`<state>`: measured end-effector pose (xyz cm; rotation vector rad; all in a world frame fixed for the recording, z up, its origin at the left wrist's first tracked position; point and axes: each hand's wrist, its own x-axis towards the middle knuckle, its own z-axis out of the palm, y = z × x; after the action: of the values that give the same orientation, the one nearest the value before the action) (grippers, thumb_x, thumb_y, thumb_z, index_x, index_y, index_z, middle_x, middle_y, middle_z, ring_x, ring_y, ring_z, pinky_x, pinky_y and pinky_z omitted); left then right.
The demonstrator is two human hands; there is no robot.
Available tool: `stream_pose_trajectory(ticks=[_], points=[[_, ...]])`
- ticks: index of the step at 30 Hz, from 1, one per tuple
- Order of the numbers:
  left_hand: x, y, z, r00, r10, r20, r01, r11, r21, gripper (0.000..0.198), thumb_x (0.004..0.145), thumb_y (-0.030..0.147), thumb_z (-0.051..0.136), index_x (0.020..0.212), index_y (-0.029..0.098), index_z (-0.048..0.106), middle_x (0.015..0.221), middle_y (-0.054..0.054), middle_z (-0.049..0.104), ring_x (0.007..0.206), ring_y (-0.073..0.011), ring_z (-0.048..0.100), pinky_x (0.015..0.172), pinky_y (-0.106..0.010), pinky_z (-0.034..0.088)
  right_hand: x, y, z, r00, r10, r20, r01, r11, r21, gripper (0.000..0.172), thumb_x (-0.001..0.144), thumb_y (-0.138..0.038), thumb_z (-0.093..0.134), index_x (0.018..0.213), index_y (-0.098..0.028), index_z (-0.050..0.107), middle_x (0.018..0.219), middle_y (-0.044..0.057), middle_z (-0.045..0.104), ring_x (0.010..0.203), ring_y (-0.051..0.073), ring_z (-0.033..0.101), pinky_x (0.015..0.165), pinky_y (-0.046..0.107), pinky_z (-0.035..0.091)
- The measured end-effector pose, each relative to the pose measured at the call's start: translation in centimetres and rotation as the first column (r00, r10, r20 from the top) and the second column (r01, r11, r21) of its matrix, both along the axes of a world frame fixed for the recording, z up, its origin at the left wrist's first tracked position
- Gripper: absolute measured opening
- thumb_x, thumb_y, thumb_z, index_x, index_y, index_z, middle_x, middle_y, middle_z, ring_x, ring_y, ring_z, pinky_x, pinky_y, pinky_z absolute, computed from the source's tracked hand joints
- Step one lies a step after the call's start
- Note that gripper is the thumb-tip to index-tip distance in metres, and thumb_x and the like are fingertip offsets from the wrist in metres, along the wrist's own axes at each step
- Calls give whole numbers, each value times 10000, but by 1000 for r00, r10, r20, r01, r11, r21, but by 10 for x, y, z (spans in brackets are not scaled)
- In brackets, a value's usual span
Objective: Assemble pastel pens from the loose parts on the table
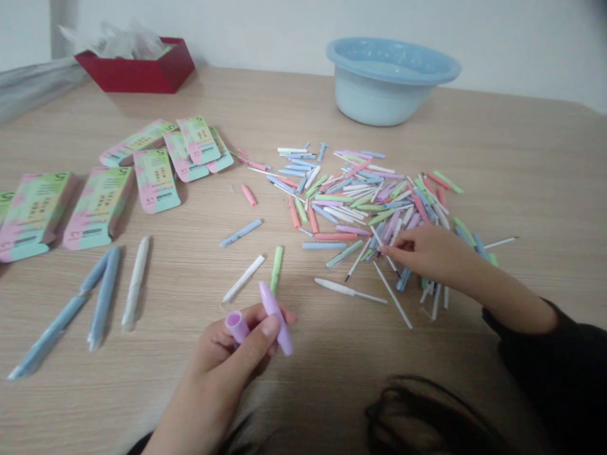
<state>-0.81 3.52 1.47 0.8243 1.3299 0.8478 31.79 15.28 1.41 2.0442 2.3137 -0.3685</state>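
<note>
My left hand (237, 360), low in the middle, is closed on two purple plastic pen parts. One is a tapered purple piece (275, 318) between thumb and fingers; the other is a hollow purple tube (237, 327) with its open end facing up. At the right edge of a mixed pile of pen parts (351, 189), my right hand (422, 253) has thumb and index finger pinched at a thin white refill with a dark tip (391, 263). Its other fingers are curled out of sight. A white pen piece with a thin stick (348, 289) lies between the hands.
Flattish pastel cartons (156, 180) spread across the left, with wrapped blue pens (102, 303) and a wrapped white pen (136, 284) before them. Loose white (244, 278) and green barrels (276, 268) lie near my left hand. Behind stand a red box (142, 69) and a blue basin (389, 88).
</note>
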Motion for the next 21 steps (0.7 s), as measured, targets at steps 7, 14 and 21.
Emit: stream_pose_trajectory(ticks=[7, 14, 21], points=[[-9, 2, -14, 1000, -12, -28, 12, 1000, -27, 391, 878, 594, 701, 927, 209, 741, 708, 3, 569, 589, -123, 403, 527, -233, 342, -13, 1, 10, 997, 77, -13, -76, 994, 83, 355, 866, -395, 568, 565, -215, 621, 523, 30, 599, 513, 185, 530, 530, 318, 303], [0, 3, -12, 970, -31, 242, 46, 997, -57, 275, 897, 465, 726, 932, 235, 578, 599, 82, 343, 513, -82, 268, 474, -196, 237, -33, -48, 60, 750, 143, -646, -54, 986, 155, 151, 927, -260, 621, 844, -267, 747, 784, 5, 771, 716, 184, 713, 633, 291, 517], [12, -4, -6, 932, 12, 362, -2, 1000, -26, 394, 801, 457, 838, 1087, 204, 738, 573, 92, 322, 516, -74, 284, 502, -229, 215, -79, -103, 34, 165, -19, -986, -205, 977, -52, 201, 1028, -238, 532, 1009, -258, 731, 953, 27, 796, 909, 173, 752, 837, 306, 588]])
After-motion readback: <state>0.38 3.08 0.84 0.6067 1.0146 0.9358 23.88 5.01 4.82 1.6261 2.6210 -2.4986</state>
